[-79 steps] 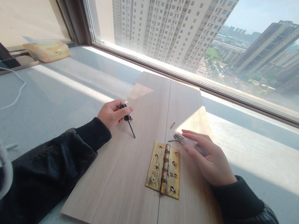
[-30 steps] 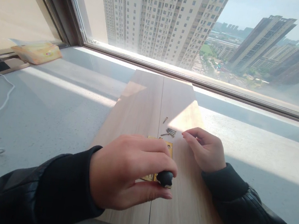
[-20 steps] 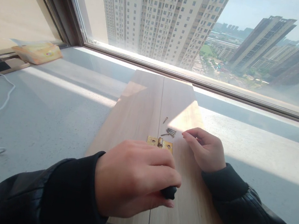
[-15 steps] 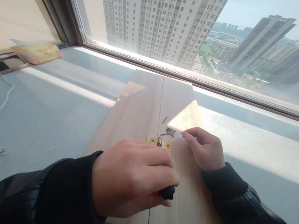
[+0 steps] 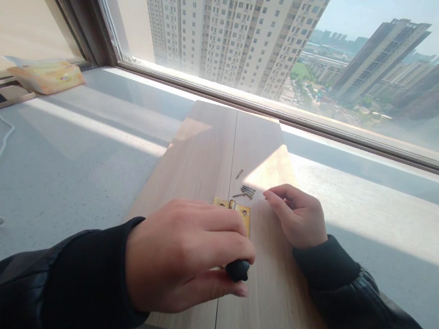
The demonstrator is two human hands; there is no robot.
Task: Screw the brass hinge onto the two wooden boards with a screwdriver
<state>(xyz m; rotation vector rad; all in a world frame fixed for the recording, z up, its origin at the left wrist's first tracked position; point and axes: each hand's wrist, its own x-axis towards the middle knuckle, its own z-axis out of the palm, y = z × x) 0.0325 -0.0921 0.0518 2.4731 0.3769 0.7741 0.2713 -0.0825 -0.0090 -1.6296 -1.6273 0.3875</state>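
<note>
My left hand (image 5: 190, 258) is closed around the black handle of a screwdriver (image 5: 238, 270); its shaft and tip are hidden beneath the hand. Under the fingers lies a brass-coloured hinge (image 5: 243, 217), partly covered, set across the seam between two pale wooden boards. My right hand (image 5: 298, 213) rests over the right-hand board (image 5: 262, 296), thumb and forefinger brought together. Whether anything is between those fingertips I cannot make out. Just left of them is a small heap of several screws (image 5: 247, 191), and a single screw (image 5: 240, 174) lies a little farther off.
The left-hand board (image 5: 190, 166) lies beside the other on a pale speckled sill (image 5: 90, 179). A window frame (image 5: 252, 105) runs along the back. At the far left are a yellowish packet (image 5: 47, 76) and a white cable (image 5: 4, 140).
My left hand has shifted slightly left and up with the screwdriver, showing more of the hinge's right edge. My right hand keeps its place beside the screws. The whole view has shifted slightly.
</note>
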